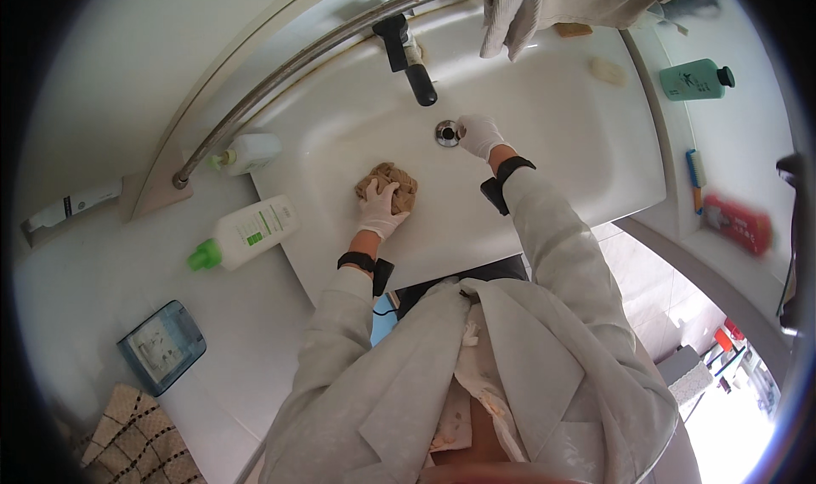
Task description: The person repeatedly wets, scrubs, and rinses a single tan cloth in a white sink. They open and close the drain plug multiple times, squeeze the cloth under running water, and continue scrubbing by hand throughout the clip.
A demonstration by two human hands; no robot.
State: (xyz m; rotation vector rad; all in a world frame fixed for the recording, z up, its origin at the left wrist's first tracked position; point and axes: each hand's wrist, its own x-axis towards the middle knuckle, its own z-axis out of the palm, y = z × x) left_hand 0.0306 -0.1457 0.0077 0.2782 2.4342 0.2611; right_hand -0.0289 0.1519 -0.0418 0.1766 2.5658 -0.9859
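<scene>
My left hand [382, 212], in a pale glove, presses its fingers into a bunched brown cloth [401, 183] on the floor of the white sink [552, 144]. Right beside the round metal drain [446, 133] is my right hand [478, 136], also gloved. Its fingers are curled in at the drain's right edge, and anything within them is hidden. Above the drain stands a tap [416, 76] with a black handle and spout.
White bottles, one green-capped [255, 233] and one pump-topped [251, 154], stand left of the sink. A curved metal rail [314, 55] crosses the back; a beige cloth [552, 4] hangs there. A green bottle [693, 80], brush [695, 178] and red pack [738, 223] occupy the right ledge.
</scene>
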